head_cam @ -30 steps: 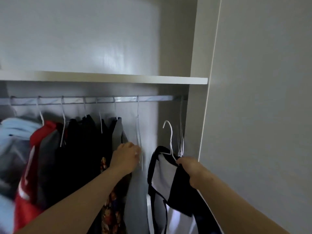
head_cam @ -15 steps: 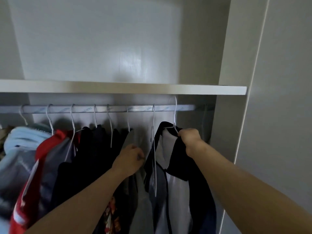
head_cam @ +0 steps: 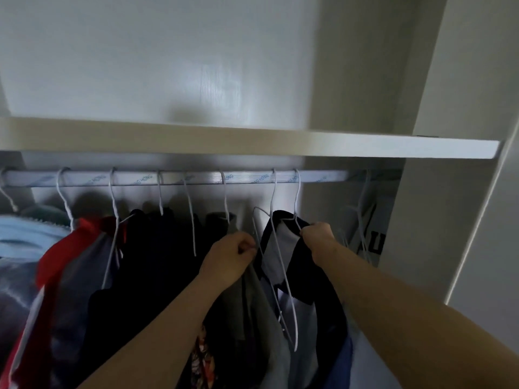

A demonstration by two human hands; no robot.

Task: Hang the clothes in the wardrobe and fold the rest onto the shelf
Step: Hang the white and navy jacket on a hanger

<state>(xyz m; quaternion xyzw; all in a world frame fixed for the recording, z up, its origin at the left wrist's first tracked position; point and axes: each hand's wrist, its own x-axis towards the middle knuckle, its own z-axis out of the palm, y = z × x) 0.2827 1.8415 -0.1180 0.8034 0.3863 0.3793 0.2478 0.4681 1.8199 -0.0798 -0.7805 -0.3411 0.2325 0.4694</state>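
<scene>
Garment (head_cam: 303,265) hangs by its hanger (head_cam: 297,197) from the rail (head_cam: 323,176); our right hand (head_cam: 318,234) grips its shoulder at the top. Our left hand (head_cam: 233,256), just left of it, pinches the bare hanger (head_cam: 272,192).

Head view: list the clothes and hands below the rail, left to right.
light blue garment → red and grey garment → black garments → left hand pinching a wire hanger → black and white garment → right hand gripping it → grey printed garment
</scene>
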